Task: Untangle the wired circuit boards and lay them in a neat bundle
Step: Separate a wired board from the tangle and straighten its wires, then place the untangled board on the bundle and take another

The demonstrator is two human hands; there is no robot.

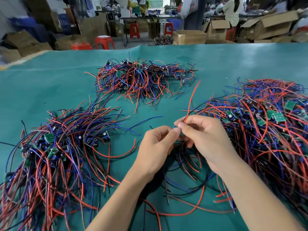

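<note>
Wired board (181, 133) pinched between both hands' fingers (175, 130), tangled wire heaps (55, 147) crowding either side.

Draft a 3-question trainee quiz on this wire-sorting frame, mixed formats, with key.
1. True or false: both hands hold the same small clump of wired boards.
2. How many separate wire heaps lie on the green mat? A) two B) three C) five
3. Fill in: the red wire rising from the right hand's fingers points ____ from the person.

Key: 1 true; 2 B; 3 away.
</note>
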